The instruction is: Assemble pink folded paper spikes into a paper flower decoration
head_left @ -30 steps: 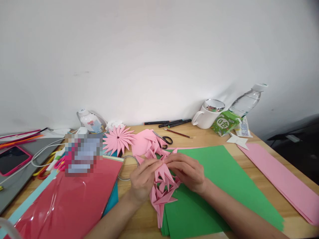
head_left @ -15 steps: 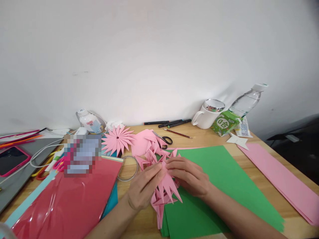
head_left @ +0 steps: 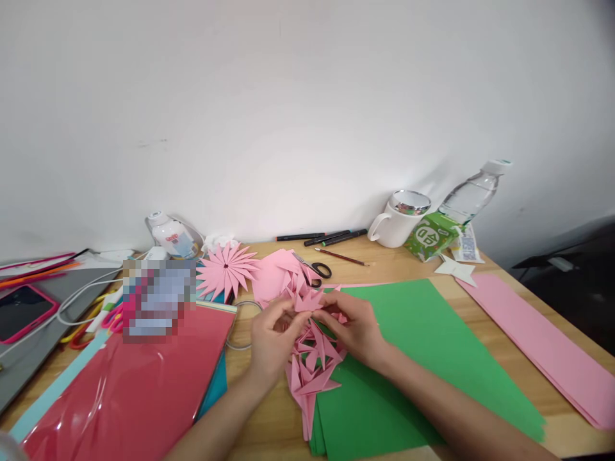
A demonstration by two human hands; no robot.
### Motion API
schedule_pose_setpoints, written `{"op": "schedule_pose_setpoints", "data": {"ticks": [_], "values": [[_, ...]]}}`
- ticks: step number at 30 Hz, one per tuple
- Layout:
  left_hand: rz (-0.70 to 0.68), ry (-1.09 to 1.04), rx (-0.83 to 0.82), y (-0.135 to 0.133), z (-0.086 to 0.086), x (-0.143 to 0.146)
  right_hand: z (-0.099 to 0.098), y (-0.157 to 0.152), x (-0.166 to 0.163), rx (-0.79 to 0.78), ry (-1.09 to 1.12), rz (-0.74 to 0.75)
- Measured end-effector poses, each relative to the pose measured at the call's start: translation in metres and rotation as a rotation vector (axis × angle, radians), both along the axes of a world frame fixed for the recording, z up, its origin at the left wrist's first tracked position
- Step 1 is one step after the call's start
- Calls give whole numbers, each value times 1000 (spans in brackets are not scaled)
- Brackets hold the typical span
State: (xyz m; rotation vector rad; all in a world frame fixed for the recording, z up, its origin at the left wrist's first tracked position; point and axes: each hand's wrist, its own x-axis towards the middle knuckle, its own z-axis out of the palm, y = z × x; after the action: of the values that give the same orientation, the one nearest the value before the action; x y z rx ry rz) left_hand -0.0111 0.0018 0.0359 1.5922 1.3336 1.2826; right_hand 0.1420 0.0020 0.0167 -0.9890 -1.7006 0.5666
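Observation:
Between my two hands is a pointed, folded pink paper piece (head_left: 307,300), pinched low down by the fingertips of both. My left hand (head_left: 272,336) has thumb and fingers closed on its left side. From the right, my right hand (head_left: 354,326) grips it the same way, the thumbs nearly meeting. Directly below lies a heap of folded pink paper points (head_left: 314,371), partly over green paper sheets (head_left: 432,365). Farther back on the left rests a round, many-pointed pink paper star (head_left: 227,269). Scissors (head_left: 321,270) lie behind my hands, partly on pink paper.
Left of my hands is a red plastic-wrapped paper pack (head_left: 134,384). Markers (head_left: 336,238), a pencil (head_left: 342,257), a white mug (head_left: 396,221), a green carton (head_left: 432,235) and a water bottle (head_left: 473,192) stand or lie along the wall. Pink strips (head_left: 542,346) lie at right.
The pink piece has turned, its points now facing up and away instead of down toward me. My fingers have shifted from lying over it to pinching its lower edge.

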Motion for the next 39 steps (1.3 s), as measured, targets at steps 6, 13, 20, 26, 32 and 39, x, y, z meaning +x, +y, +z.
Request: {"op": "schedule_pose_setpoints", "data": {"ticks": [6,13,20,26,32,39], "values": [[-140,-362,-496,6,4,3,-5,4,-2,-558,331,208],[-219,-331,-483,6,3,2,10,4,2,-735,508,256],[-407,-289,-481,4,6,1,22,3,5,-803,633,282],[-405,-275,-424,3,7,2,14,4,2,-780,658,334],[-354,-236,-453,2,8,2,7,0,-4,-737,623,392],[-364,-256,-436,2,11,2,4,1,-3,-729,571,392]]}}
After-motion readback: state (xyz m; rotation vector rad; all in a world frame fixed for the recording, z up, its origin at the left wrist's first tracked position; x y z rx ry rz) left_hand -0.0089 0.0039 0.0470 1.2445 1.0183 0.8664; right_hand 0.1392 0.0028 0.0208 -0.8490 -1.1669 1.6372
